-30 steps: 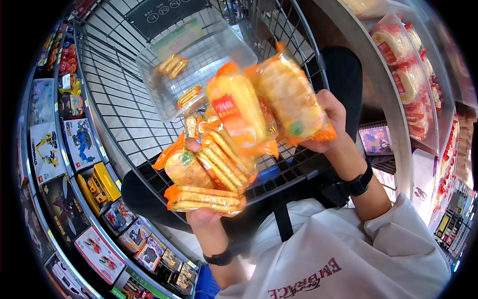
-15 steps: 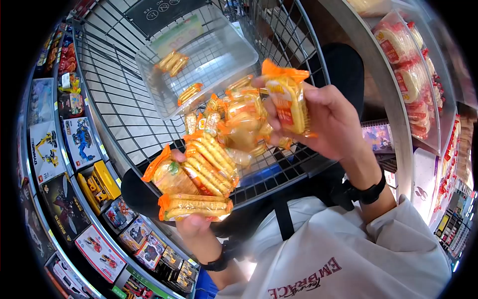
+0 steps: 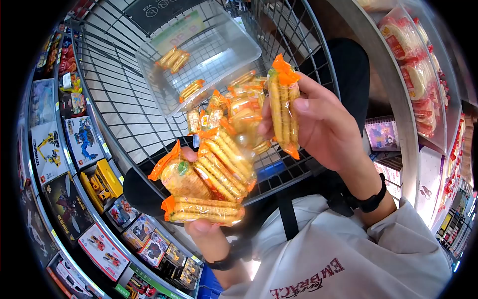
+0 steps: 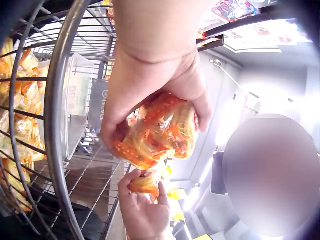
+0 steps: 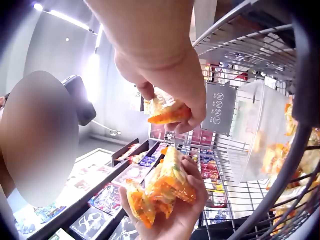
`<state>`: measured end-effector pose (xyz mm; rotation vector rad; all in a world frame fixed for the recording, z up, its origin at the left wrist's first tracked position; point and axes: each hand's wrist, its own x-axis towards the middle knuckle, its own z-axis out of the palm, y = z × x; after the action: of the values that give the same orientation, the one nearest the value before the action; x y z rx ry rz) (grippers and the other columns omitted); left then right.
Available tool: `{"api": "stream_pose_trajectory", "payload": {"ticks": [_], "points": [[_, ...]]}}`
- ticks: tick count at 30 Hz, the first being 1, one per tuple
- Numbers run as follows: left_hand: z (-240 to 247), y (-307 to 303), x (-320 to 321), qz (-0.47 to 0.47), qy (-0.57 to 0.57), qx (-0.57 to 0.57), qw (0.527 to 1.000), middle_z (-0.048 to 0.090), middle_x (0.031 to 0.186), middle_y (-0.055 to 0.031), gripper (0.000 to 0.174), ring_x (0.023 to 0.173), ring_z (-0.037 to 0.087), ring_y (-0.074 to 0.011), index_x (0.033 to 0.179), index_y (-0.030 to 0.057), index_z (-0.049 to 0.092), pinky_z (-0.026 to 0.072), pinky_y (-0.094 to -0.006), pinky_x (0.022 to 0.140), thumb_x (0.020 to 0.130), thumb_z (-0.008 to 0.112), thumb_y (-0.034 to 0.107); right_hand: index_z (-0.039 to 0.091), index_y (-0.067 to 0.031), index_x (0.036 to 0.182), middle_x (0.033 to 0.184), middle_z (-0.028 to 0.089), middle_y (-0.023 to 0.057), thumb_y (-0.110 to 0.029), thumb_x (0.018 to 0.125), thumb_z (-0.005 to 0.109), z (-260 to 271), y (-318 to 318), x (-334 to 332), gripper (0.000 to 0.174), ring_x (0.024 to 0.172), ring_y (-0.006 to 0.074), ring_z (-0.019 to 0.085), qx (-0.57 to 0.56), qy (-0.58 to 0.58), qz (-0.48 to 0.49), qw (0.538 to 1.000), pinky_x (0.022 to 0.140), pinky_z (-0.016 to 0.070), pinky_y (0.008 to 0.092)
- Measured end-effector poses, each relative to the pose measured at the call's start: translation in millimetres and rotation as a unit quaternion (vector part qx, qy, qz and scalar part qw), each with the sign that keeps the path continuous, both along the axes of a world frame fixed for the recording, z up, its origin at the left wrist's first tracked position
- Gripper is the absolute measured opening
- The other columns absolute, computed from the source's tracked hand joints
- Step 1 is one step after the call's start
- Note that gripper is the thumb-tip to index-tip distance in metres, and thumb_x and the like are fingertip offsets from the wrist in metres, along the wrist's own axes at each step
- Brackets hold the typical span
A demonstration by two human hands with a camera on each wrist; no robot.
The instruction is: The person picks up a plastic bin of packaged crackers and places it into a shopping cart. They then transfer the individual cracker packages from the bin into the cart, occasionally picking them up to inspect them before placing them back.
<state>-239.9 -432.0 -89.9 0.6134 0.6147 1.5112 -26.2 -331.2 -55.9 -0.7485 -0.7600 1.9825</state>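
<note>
My left hand [image 3: 201,231] grips several cracker packs in clear and orange wrappers. One pack [image 3: 204,209] lies lengthwise nearest my thumb, and the others [image 3: 219,167] are bunched beyond it. In the left wrist view, fingers and thumb curl round the bundle [image 4: 160,130]. My right hand [image 3: 331,122] pinches a single cracker pack [image 3: 284,112], its edge with the stacked crackers facing up. The right wrist view shows this pack [image 5: 167,112] above the left hand's bundle [image 5: 167,182]. Both hands are over the near end of a wire shopping cart [image 3: 112,107].
In the cart a clear plastic bin [image 3: 219,57] lies with a few packs inside, and more packs [image 3: 244,107] are heaped by its near edge. Toy shelves [image 3: 102,144] line the left. At right, a counter edge [image 3: 393,74] carries clear bins of bagged food [image 3: 411,74].
My right hand had two packs in front of it, blurred; now one remains in its fingers, turned from its printed face to its edge. The left hand's bundle shifted only slightly.
</note>
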Motion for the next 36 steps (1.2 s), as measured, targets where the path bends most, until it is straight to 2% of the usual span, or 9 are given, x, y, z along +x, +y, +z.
{"api": "stream_pose_trajectory", "payload": {"ticks": [5,6,7,11,12,24,26,29,36], "points": [[-3,10,5,-0.048,-0.103,0.031,0.993,0.046,0.135,-0.0228,0.099,0.129,0.048,-0.0404,0.137,0.005,0.028,0.0465,-0.0518,0.105,0.064,0.092,0.026,0.041,0.0027,0.135,0.12,0.061,0.0182,-0.026,0.091,0.06,-1,-6,-1,0.056,0.107,0.0286,0.064,-0.009,-0.02,0.026,0.999,0.094,0.0495,0.0377],[-2,9,4,-0.05,-0.105,0.009,0.993,0.045,0.136,-0.0238,0.098,0.13,0.047,-0.0417,0.137,0.0057,0.028,0.0462,-0.0525,0.106,0.064,0.092,0.026,0.039,0.0022,0.138,0.128,0.057,0.0176,-0.026,0.09,0.064,-8,-10,-2,0.061,0.114,0.0283,0.06,0.151,-0.281,-0.013,0.948,0.097,0.0473,0.0366],[1,9,3,-0.051,-0.105,-0.01,0.993,0.045,0.136,-0.0249,0.097,0.13,0.046,-0.043,0.136,0.0065,0.029,0.0458,-0.0533,0.106,0.065,0.092,0.025,0.038,0.0017,0.141,0.136,0.053,0.0171,-0.026,0.088,0.068,-12,-12,-4,0.067,0.121,0.0281,0.056,0.301,-0.512,-0.053,0.803,0.1,0.0451,0.0355],[11,12,23,-0.028,-0.068,-0.103,0.992,0.046,0.136,-0.0185,0.096,0.126,0.052,-0.0355,0.135,0.0116,0.03,0.05,-0.0455,0.101,0.061,0.088,0.027,0.036,0.0001,0.143,0.143,0.046,0.0112,-0.009,0.084,0.075,-7,-20,-13,0.072,0.128,0.0204,0.049,0.034,-0.133,0.167,0.976,0.105,0.0409,0.0326],[6,10,18,-0.048,-0.042,-0.097,0.993,0.046,0.137,-0.0171,0.094,0.129,0.049,-0.0342,0.138,0.0114,0.029,0.046,-0.0451,0.105,0.062,0.083,0.028,0.039,0.0013,0.141,0.134,0.053,0.009,-0.003,0.082,0.075,-9,-30,-20,0.069,0.123,0.0163,0.051,0.047,-0.136,0.11,0.984,0.105,0.0411,0.0311],[-5,21,32,0.057,-0.114,-0.099,0.987,0.037,0.149,-0.0121,0.083,0.138,0.038,-0.0379,0.14,0.0177,0.036,0.0406,-0.0517,0.11,0.072,0.083,0.026,0.053,0.0025,0.129,0.111,0.062,0.0074,-0.016,0.089,0.073,-24,-23,-20,0.049,0.099,0.0148,0.062,0.198,-0.276,0.026,0.94,0.087,0.0501,0.0291],[-10,20,26,0.045,-0.155,-0.084,0.983,0.037,0.147,-0.0108,0.079,0.137,0.038,-0.0394,0.138,0.0204,0.038,0.0435,-0.0581,0.105,0.074,0.083,0.027,0.047,-0.0006,0.137,0.111,0.062,0.0111,-0.021,0.095,0.063,-17,-20,-19,0.05,0.095,0.0196,0.064,-0.095,-0.029,-0.005,0.995,0.084,0.0515,0.0325],[-20,12,17,0.015,-0.123,-0.035,0.992,0.033,0.147,-0.0078,0.076,0.133,0.043,-0.0313,0.144,0.0192,0.037,0.0428,-0.0546,0.1,0.081,0.076,0.037,0.04,-0.0031,0.143,0.11,0.062,0.0147,-0.024,0.1,0.05,-32,-14,2,0.049,0.092,0.0219,0.064,-0.141,0.23,0.078,0.96,0.082,0.0521,0.0341],[-13,13,15,0.005,-0.123,-0.016,0.992,0.033,0.145,-0.0072,0.08,0.123,0.048,-0.0258,0.144,0.0208,0.035,0.0439,-0.0502,0.092,0.079,0.079,0.035,0.041,-0.0052,0.139,0.107,0.061,0.0143,-0.023,0.101,0.045,-33,-14,0,0.043,0.088,0.022,0.063,-0.168,0.268,0.092,0.944,0.08,0.0504,0.0355]]}}
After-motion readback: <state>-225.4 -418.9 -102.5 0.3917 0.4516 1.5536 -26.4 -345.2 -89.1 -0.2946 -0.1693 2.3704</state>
